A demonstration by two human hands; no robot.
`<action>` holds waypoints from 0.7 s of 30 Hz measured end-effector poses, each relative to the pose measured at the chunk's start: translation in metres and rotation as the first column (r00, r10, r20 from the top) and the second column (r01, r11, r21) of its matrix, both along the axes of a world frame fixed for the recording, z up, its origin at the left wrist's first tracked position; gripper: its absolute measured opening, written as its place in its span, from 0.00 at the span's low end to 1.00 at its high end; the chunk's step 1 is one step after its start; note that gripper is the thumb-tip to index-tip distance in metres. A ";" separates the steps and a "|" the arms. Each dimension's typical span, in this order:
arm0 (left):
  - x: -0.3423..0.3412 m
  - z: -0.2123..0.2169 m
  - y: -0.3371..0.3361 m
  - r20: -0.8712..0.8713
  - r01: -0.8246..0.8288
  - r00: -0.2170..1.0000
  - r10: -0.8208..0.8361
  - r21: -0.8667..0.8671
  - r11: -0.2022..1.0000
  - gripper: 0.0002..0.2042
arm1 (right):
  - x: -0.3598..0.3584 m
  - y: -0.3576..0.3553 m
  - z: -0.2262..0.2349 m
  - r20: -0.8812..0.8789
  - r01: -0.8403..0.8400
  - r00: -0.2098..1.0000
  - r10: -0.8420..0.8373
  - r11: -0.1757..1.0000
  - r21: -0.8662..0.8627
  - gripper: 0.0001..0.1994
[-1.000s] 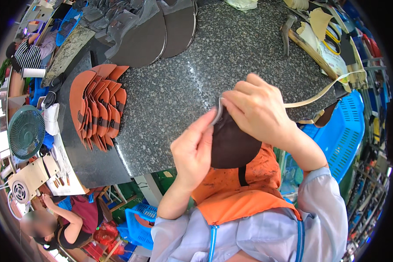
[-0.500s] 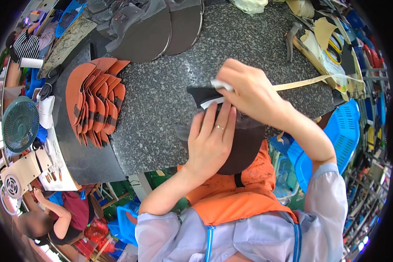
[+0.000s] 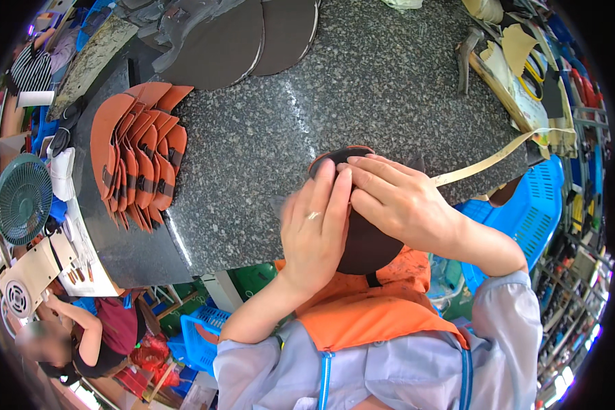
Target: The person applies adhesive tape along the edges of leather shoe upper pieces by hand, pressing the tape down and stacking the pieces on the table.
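Both hands work over a dark brown, rounded sheet piece (image 3: 369,247) at the near edge of the stone-topped table; it hangs over the edge toward my orange apron. Its far end is a black curved tip (image 3: 342,158) with a thin orange rim. My left hand (image 3: 314,222), with a ring and slightly blurred, has its fingers pressed together on that end from the left. My right hand (image 3: 400,195) presses its closed fingertips there from the right, touching the left fingertips. The hands hide the middle of the piece.
Overlapping orange-brown leather pieces (image 3: 140,154) lie at the left; large dark rounded sheets (image 3: 219,51) at the back. A hammer (image 3: 466,60), yellow-handled scissors (image 3: 531,78) and a cream strip (image 3: 478,164) are at the right. A blue basket (image 3: 526,219) stands below; a person sits at lower left.
My right hand has come down from above the black end, where it pinched something white, to press beside my left. The white strip is out of sight; an orange rim now shows.
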State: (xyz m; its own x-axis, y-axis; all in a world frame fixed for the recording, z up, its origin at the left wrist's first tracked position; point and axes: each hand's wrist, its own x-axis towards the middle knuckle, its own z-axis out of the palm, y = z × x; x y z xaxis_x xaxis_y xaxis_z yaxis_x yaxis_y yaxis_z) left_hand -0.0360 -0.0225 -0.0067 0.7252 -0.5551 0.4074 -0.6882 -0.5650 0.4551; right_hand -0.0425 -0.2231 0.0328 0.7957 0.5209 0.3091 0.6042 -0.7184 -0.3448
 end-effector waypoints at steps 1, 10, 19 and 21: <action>-0.003 0.012 0.003 0.107 -0.060 0.994 0.035 0.244 0.968 0.21 | -0.002 -0.006 0.003 -0.061 -0.013 0.998 0.014 1.000 0.017 0.10; 0.323 0.012 0.075 0.438 -0.436 0.798 0.415 -0.055 0.898 0.29 | -0.006 -0.030 0.042 -0.289 0.319 0.932 -0.218 0.871 0.372 0.19; 0.242 0.059 0.047 0.256 -0.218 0.914 0.314 -0.341 0.914 0.10 | -0.035 -0.052 0.043 -0.510 0.730 0.657 -0.554 0.636 0.249 0.25; 0.167 0.104 0.026 -0.229 -0.277 0.958 0.170 -0.600 0.751 0.07 | -0.041 -0.064 0.044 -0.565 0.780 0.603 -0.563 0.563 0.273 0.20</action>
State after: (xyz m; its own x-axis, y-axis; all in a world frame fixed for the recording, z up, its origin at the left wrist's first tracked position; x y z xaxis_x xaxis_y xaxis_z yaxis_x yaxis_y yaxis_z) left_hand 0.1314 0.0032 0.0972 0.8773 -0.0337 0.4788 -0.4712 -0.2509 0.8456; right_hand -0.0832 -0.2873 0.0770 0.9373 -0.3419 -0.0673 -0.2531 -0.5353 -0.8059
